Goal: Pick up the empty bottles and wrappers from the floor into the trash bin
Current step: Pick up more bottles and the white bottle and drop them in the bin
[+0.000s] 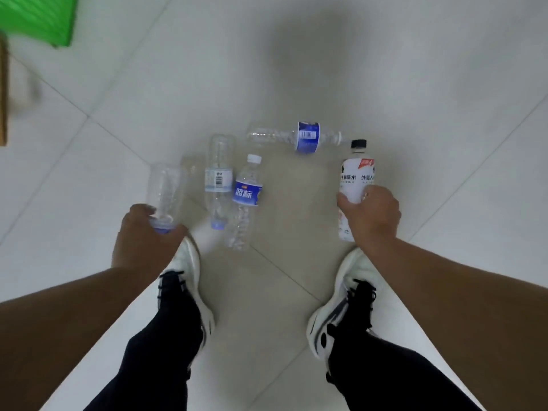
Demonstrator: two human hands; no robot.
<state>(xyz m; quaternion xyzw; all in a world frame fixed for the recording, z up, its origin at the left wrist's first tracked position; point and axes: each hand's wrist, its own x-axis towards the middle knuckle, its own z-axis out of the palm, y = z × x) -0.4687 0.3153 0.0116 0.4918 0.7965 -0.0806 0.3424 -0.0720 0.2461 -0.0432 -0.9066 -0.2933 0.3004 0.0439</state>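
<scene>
My left hand (142,235) grips a clear label-less bottle (165,191) by its blue-capped neck, its base pointing away from me. My right hand (370,215) holds a white-labelled bottle with a black cap (355,176) around its lower half. Three more bottles lie on the tiled floor between my hands: a clear one with a pale label and blue cap (218,179), a blue-labelled one with a white cap (246,197), and farther off a clear one with a blue label (299,136) lying sideways. A green bin (41,17) shows at the top left corner.
My two feet in white and black shoes (189,280) (344,301) stand just behind the bottles. A brown wooden edge (3,93) runs along the left border below the green bin. Pale floor tiles (326,69) stretch ahead.
</scene>
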